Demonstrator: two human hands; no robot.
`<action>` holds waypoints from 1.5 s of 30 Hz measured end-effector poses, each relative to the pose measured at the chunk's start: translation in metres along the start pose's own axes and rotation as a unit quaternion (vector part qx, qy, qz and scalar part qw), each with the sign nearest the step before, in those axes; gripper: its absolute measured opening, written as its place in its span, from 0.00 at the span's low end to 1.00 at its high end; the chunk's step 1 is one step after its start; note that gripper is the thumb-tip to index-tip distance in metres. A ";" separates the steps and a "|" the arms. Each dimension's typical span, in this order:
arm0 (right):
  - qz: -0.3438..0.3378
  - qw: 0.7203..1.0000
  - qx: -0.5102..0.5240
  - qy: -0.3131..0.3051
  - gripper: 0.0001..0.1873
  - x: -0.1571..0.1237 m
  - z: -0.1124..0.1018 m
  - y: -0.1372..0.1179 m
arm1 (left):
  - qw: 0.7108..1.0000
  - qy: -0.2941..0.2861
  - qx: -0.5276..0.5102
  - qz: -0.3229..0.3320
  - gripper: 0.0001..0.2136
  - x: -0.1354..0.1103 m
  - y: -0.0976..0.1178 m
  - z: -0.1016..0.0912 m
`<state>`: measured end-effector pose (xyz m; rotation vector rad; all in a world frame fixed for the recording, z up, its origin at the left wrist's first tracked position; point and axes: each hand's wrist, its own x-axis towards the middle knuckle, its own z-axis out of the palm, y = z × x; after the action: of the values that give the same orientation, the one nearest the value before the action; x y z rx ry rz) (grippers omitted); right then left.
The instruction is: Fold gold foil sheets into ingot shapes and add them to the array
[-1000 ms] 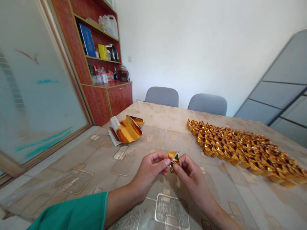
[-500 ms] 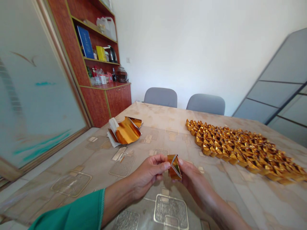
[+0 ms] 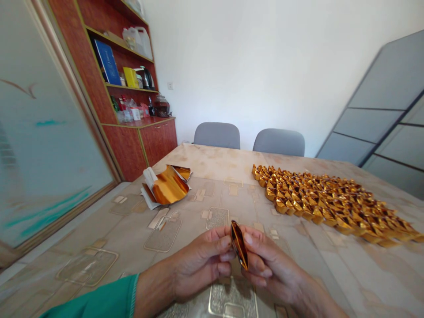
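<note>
Between my two hands, just above the table, is a small folded piece of gold foil paper (image 3: 239, 245), turned edge-on with a narrow slit along its top. My left hand (image 3: 207, 258) pinches its left side between thumb and fingers. On the other side my right hand (image 3: 265, 256) grips it, thumb near the top edge. To the right stand rows of finished-looking folded gold paper ingots (image 3: 324, 198), packed close together. A loose pile of gold foil sheets (image 3: 170, 185) with white backing lies curled on the left.
A patterned cloth (image 3: 129, 234) covers the table. Two grey chairs (image 3: 217, 134) stand at its far side by the white wall. A reddish wooden cabinet (image 3: 139, 141) with bottles and a kettle is at the back left, beside a frosted glass door (image 3: 49, 132).
The folded foil paper has turned from showing its flat triangular flaps to standing edge-on. Both hands have come lower and the fingers have shifted around it. The view has swung slightly right.
</note>
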<state>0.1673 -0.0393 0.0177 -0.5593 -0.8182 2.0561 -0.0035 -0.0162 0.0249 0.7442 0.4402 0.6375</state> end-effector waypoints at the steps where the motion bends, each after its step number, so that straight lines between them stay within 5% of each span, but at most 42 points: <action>1: -0.002 1.000 0.002 0.005 0.15 0.000 -0.001 0.001 | 1.000 0.005 -0.023 -0.010 0.16 0.000 0.000 0.000; 12: 0.003 1.000 0.004 0.022 0.16 0.002 -0.003 -0.001 | 0.987 0.026 -0.152 -0.047 0.10 0.000 0.000 -0.002; 17: 0.001 0.998 0.041 0.039 0.15 0.002 -0.004 0.000 | 0.980 -0.016 -0.197 -0.031 0.08 0.000 -0.001 -0.004; 21: 0.006 0.999 0.042 -0.009 0.10 0.001 -0.009 0.003 | 0.971 -0.049 -0.231 -0.025 0.07 0.000 -0.002 -0.004; 27: 0.006 0.999 0.042 -0.030 0.09 0.002 -0.006 0.004 | 0.979 -0.039 -0.200 -0.012 0.07 0.000 -0.004 -0.004; 34: -0.004 0.998 0.055 -0.018 0.08 0.003 -0.009 0.004 | 0.982 0.042 -0.182 0.013 0.15 0.002 -0.003 -0.004; 45: 0.010 0.999 0.028 -0.013 0.04 0.002 -0.007 0.002 | 0.992 0.071 -0.092 0.054 0.08 0.002 -0.006 -0.004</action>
<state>0.1692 -0.0357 0.0117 -0.5132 -0.7691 2.1027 -0.0026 -0.0163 0.0174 0.5511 0.4667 0.8243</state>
